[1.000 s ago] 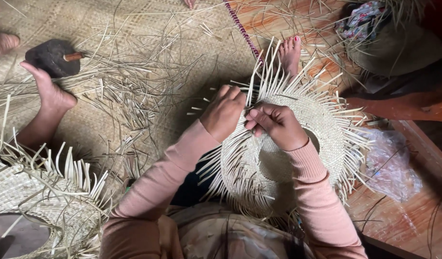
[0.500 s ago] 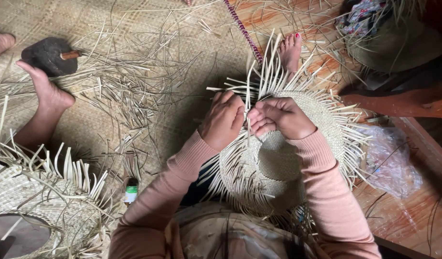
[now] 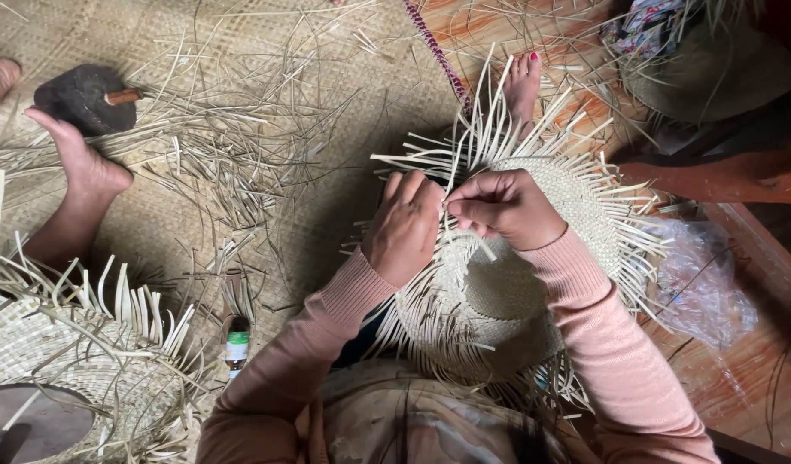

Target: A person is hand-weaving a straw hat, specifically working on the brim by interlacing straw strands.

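A half-woven straw hat (image 3: 533, 283) lies on my lap, its pale crown towards me and loose straw strips fanning out around the brim. My left hand (image 3: 404, 225) grips the brim's left part, fingers curled over the strips. My right hand (image 3: 503, 206) pinches a thin straw strip (image 3: 454, 176) at the brim, right beside my left hand's fingertips. Both wrists are in pink sleeves. My bare foot (image 3: 523, 84) pokes out beyond the hat's far edge.
Loose straw strips (image 3: 232, 146) litter the woven floor mat. Another person's foot (image 3: 79, 163) rests at the left near a dark round stone with a wooden handle (image 3: 85, 99). A second unfinished hat (image 3: 69, 369) lies bottom left, a small bottle (image 3: 236, 347) beside it. Clear plastic bag (image 3: 700, 279) at right.
My hands have shifted slightly along the brim, the right one pulling a strip across towards the left hand. The view has moved a little closer.
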